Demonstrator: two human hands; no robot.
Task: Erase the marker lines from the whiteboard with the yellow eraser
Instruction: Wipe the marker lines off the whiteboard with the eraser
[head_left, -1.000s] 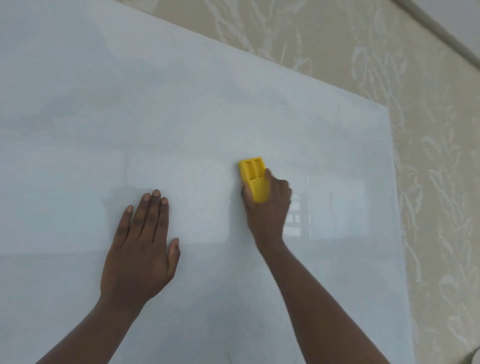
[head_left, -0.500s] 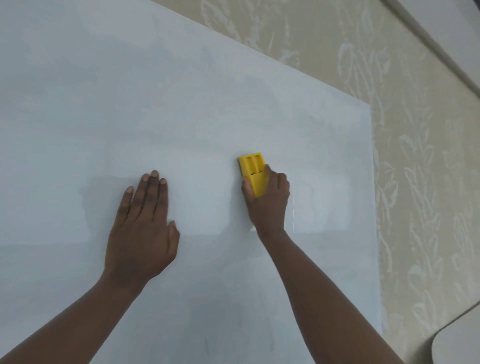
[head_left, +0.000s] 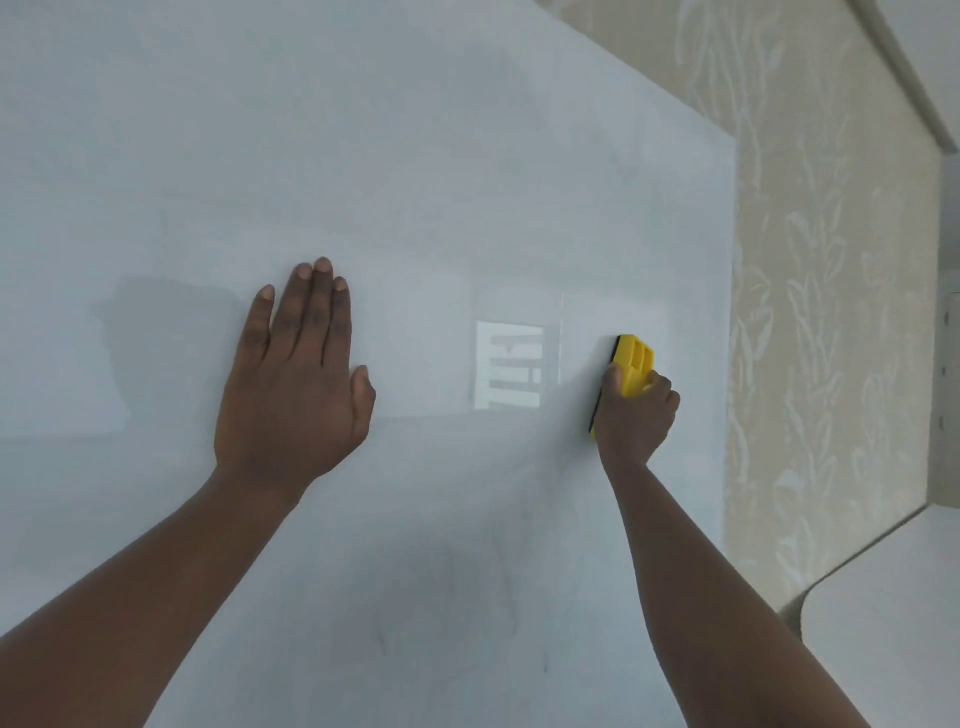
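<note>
Yellow eraser sits in our right hand, its upper end sticking out above the knuckles while the fingers wrap over its plastic back and the thumb presses along its near side; the hand is closed firmly around it. We can see the dark felt strip along the eraser's left edge lying against the whiteboard, so the pad is flat to the surface. Our left hand rests well to the left of the grip, palm flat on the board, fingers extended and together, holding nothing. Between the two hands, just left of the eraser, a bright window reflection shows on the glossy surface. To the right of the grip the board's right edge is near, and beyond it lies the patterned wallpaper. Above the grip and to its left the board runs broad and open. Below the grip, past our right forearm, we can make out a few faint grey marker traces and smudges on the lower board. A pale rounded tabletop sits below and right of the grip.
</note>
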